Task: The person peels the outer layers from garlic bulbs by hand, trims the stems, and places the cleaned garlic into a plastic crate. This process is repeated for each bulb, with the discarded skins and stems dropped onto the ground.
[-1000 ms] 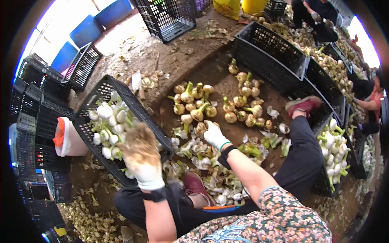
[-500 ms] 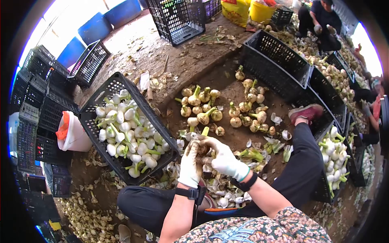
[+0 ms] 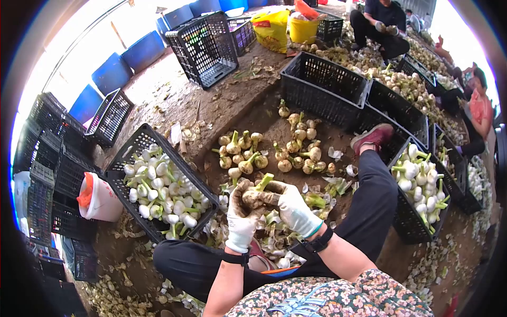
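Note:
A dirt-brown garlic bulb (image 3: 254, 197) with a short green stem is held between my two gloved hands, above the floor between my legs. My left hand (image 3: 241, 217), its white glove soiled at the fingers, is wrapped round the bulb's left side. From the right, my right hand (image 3: 294, 209) closes its thumb and fingers against the same bulb. Just beyond lie several unpeeled garlic bulbs (image 3: 245, 165) with dry brown skins. A black crate (image 3: 158, 234) of clean white garlic (image 3: 161, 185) stands to the left. Loose peeled skins (image 3: 285, 259) lie beneath my hands.
Black crates (image 3: 322, 87) line the right side, one holding white garlic (image 3: 420, 182). A white bucket (image 3: 103, 199) and stacked crates stand at left. Blue barrels (image 3: 143, 52), a yellow bucket (image 3: 303, 30) and a seated person (image 3: 377, 24) are farther back. Another person (image 3: 479, 113) sits at right.
My view has shifted, so the surroundings appear displaced. The garlic bulb has turned in my hands and shows more of its side, its stem leaning right. Both hands still hold it.

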Tool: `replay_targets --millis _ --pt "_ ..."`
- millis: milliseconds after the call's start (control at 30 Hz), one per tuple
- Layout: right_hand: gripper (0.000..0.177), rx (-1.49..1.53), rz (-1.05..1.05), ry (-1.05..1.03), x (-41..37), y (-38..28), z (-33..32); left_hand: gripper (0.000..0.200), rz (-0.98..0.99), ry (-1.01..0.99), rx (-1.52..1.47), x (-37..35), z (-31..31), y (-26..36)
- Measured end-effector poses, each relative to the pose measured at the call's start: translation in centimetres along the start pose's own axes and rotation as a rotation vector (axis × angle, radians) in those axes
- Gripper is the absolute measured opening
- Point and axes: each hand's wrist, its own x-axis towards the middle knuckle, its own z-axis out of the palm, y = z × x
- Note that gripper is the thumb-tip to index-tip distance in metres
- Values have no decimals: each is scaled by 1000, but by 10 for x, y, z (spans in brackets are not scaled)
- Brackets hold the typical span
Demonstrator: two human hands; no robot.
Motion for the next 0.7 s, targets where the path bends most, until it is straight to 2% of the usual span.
replay_targets --millis 100,167,200,300,367,433,500,633,700 --pt "25 107 -20 27 -7 -3 1 76 26 -24 43 -3 1 -1" --pt "27 -14 -123 0 -1 13 -13 75 65 -58 147 -4 3 -2" --pt "27 -12 -99 14 -2 9 -9 76 -8 -64 -8 -4 13 11" --pt "27 -45 -56 8 -11 -5 -4 76 44 -45 26 -6 14 12" --pt "25 107 -2 -8 -13 -3 -6 76 84 -62 92 -5 9 7" --pt "25 134 -9 -3 -8 3 -11 76 124 -78 160 -5 10 8" --pt "26 -194 -149 45 -7 7 -12 75 65 -105 75 -7 15 12" --pt "26 14 -44 7 -17 -8 -1 74 73 -81 84 -8 16 14" --pt "26 -2 -54 -5 -14 -2 -7 73 57 -78 72 -9 16 15"
